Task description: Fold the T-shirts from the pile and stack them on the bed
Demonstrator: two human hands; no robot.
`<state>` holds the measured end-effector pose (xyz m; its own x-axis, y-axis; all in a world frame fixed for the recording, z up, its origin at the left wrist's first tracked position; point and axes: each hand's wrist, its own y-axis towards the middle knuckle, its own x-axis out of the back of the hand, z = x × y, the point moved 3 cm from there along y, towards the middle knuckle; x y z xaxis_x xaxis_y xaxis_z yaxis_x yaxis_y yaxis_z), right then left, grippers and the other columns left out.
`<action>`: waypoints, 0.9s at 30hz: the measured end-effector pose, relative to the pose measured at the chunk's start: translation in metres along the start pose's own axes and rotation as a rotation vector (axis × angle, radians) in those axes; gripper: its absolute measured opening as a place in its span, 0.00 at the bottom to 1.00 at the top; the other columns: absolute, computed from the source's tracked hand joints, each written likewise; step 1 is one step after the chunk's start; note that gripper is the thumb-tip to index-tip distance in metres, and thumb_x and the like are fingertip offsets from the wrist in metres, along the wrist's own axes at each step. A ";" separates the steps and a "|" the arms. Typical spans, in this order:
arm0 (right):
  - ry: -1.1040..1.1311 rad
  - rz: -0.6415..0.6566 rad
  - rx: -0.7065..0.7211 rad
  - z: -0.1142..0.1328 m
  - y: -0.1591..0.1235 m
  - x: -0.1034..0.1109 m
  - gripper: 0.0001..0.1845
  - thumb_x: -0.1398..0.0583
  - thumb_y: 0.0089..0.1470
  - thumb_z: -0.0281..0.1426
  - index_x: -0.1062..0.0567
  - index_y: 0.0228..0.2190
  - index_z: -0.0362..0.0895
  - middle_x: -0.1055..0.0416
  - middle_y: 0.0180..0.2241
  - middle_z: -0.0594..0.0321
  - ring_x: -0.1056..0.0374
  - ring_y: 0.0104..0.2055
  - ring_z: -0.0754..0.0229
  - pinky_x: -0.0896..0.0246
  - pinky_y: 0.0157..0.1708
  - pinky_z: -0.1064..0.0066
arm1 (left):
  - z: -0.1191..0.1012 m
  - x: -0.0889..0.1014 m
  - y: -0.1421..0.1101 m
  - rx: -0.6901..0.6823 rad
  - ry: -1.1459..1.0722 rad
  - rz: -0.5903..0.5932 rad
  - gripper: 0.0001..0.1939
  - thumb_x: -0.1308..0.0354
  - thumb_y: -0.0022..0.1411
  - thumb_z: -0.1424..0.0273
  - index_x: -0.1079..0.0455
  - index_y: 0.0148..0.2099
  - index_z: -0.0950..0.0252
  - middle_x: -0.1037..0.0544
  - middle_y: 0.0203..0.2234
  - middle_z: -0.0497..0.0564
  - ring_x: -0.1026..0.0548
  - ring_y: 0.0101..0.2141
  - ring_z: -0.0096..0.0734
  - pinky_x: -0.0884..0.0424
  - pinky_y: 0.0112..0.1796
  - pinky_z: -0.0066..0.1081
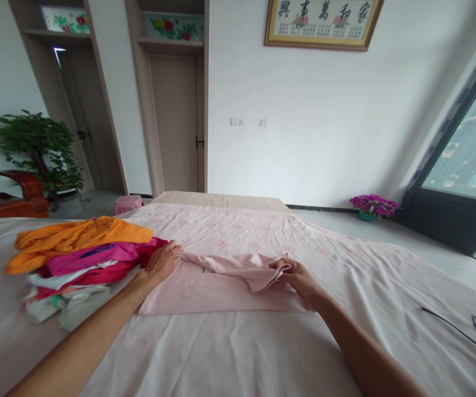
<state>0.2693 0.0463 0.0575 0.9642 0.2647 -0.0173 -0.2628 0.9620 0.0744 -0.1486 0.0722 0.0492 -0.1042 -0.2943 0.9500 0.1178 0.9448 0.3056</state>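
Note:
A light pink piece of clothing (221, 295) lies partly folded on the bed sheet, its far part turned over toward me in a loose flap. What kind of garment it is, I cannot tell. At its far left corner, my left hand (164, 262) is closed on the fabric, fingertips partly hidden. My right hand (299, 278) pinches the flap's right end between thumb and fingers, lifting it slightly. Close to my left hand is a pile of clothes, with an orange garment (85, 238) on top, a magenta one (93, 259) below, and red and white pieces underneath.
The sheet (238, 358) is pale with pink flowers and wrinkles. Black-framed glasses (461, 332) lie at the right. Beyond the bed are a pink stool (128, 204), a potted plant (39, 146), a wooden armchair (19, 190) and a pot of purple flowers (372, 205).

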 end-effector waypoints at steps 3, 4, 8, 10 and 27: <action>0.010 -0.009 -0.012 -0.002 -0.001 0.003 0.17 0.28 0.37 0.36 0.28 0.27 0.43 0.25 0.40 0.60 0.30 0.37 0.59 0.35 0.38 0.68 | 0.000 0.005 0.003 0.035 -0.092 -0.063 0.06 0.49 0.61 0.73 0.31 0.38 0.62 0.27 0.40 0.51 0.27 0.37 0.29 0.36 0.32 0.26; 0.023 -0.012 -0.017 -0.003 -0.001 0.004 0.17 0.28 0.37 0.36 0.28 0.27 0.44 0.25 0.42 0.60 0.30 0.37 0.58 0.34 0.39 0.67 | 0.002 0.007 0.003 0.052 -0.142 -0.082 0.04 0.48 0.60 0.73 0.32 0.36 0.63 0.27 0.39 0.51 0.27 0.36 0.28 0.36 0.32 0.25; 0.004 -0.017 -0.015 -0.002 0.000 0.006 0.15 0.31 0.39 0.34 0.29 0.28 0.45 0.26 0.47 0.58 0.30 0.42 0.55 0.34 0.43 0.64 | 0.011 0.018 -0.002 0.126 -0.275 -0.123 0.02 0.48 0.58 0.72 0.35 0.36 0.62 0.24 0.33 0.47 0.25 0.34 0.28 0.35 0.34 0.24; -0.038 -0.019 0.012 0.001 -0.001 0.008 0.12 0.33 0.39 0.33 0.30 0.27 0.45 0.26 0.49 0.57 0.30 0.46 0.52 0.35 0.45 0.63 | 0.014 0.026 -0.008 0.168 -0.294 -0.147 0.04 0.47 0.59 0.69 0.35 0.37 0.60 0.23 0.30 0.46 0.24 0.33 0.29 0.36 0.33 0.24; -0.176 -0.120 -0.232 0.003 0.001 0.046 0.15 0.40 0.49 0.39 0.26 0.38 0.45 0.25 0.37 0.57 0.27 0.34 0.57 0.34 0.29 0.69 | 0.023 0.012 -0.048 0.321 -0.091 0.200 0.24 0.54 0.63 0.55 0.34 0.54 0.62 0.19 0.41 0.62 0.22 0.42 0.51 0.35 0.35 0.35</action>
<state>0.3135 0.0596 0.0600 0.9749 0.1525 0.1622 -0.1288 0.9806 -0.1480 -0.1780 0.0266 0.0443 -0.1992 -0.0997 0.9749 -0.1692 0.9834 0.0660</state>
